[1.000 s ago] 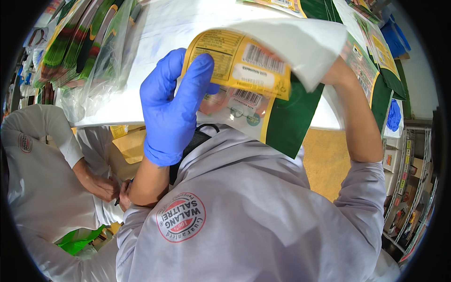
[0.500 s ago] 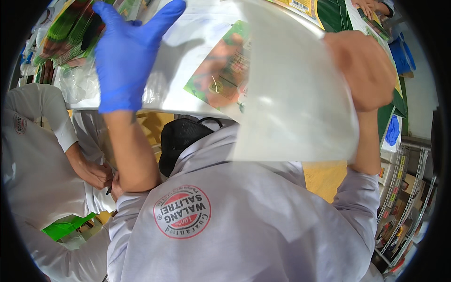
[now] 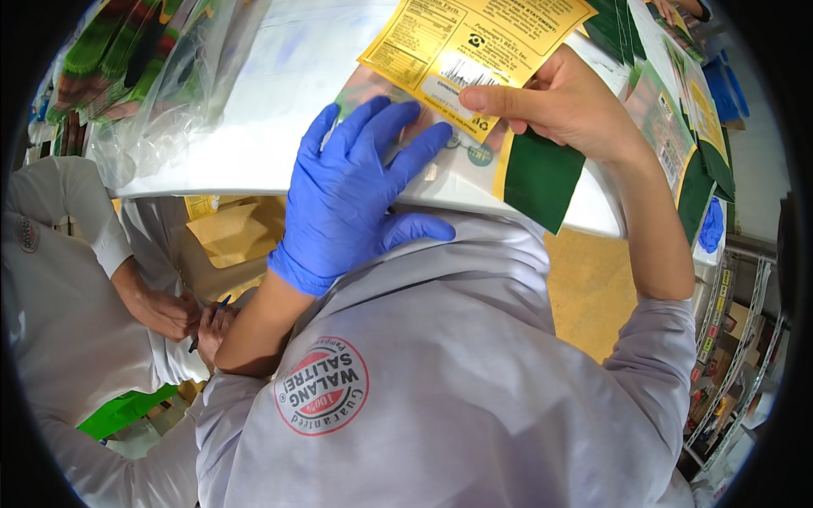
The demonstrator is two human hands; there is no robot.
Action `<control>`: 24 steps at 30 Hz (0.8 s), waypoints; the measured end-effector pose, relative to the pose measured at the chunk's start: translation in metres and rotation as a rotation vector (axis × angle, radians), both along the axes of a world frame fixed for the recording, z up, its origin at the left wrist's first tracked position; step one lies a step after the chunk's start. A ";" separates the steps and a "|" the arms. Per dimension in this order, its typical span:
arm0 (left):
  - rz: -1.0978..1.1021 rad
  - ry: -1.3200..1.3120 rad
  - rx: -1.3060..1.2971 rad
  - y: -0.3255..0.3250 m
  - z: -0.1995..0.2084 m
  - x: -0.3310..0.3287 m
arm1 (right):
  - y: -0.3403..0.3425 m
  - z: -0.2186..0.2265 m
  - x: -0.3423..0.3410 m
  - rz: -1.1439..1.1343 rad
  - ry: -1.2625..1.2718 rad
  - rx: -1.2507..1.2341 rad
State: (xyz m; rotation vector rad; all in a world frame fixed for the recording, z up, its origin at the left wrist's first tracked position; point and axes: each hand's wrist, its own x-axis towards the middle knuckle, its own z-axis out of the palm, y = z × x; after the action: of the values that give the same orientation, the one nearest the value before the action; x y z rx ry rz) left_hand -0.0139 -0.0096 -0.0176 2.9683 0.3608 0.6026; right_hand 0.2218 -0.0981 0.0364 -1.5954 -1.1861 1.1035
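Observation:
My right hand (image 3: pixel 567 110), bare, pinches a flat yellow and dark green printed pouch (image 3: pixel 474 55) between thumb and fingers above the table's near edge. On my left hand (image 3: pixel 360 178) is a blue glove. Its fingers are spread and lie over a flat packet with a clear and pictured face (image 3: pixel 474 157), just left of the yellow panel. Whether that packet and the pouch are one piece or two overlapping pieces, I cannot tell. The left palm hides part of it.
Stacked green and red packets (image 3: pixel 118 63) and a crumpled clear plastic bag (image 3: pixel 161 118) occupy the white table's (image 3: pixel 246 161) left side. More yellow-green pouches (image 3: pixel 669 127) lie at right, near a blue glove (image 3: pixel 710 227). A co-worker's hands (image 3: pixel 169 313) hold a pen at left. Wire shelving (image 3: pixel 737 356) stands at right.
My left hand has come down and right from the upper left onto the packet. The blurred whitish sheet at my right hand is gone from view; that hand now holds the yellow-green pouch.

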 end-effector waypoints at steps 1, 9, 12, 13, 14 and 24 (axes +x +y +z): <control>0.001 0.005 0.016 0.001 -0.001 0.000 | 0.002 -0.002 0.002 0.000 -0.015 -0.003; -0.044 -0.116 0.068 -0.002 -0.020 -0.008 | -0.004 -0.018 0.006 -0.019 -0.114 -0.032; -0.077 -0.131 0.056 0.002 -0.021 -0.005 | -0.002 -0.026 0.011 0.033 -0.082 -0.005; -0.088 -0.138 0.047 0.003 -0.021 -0.004 | -0.001 -0.024 0.014 0.053 -0.105 -0.036; -0.082 -0.149 0.056 0.003 -0.022 -0.005 | 0.000 -0.023 0.015 0.074 -0.127 -0.068; -0.090 -0.185 0.046 0.004 -0.023 -0.004 | 0.003 -0.021 0.009 0.080 -0.098 -0.062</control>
State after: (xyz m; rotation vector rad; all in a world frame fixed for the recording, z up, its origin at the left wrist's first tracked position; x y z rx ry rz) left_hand -0.0179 -0.0051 -0.0409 2.9204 0.1987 0.8774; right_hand 0.2303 -0.0955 0.0151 -1.6787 -1.3008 1.1339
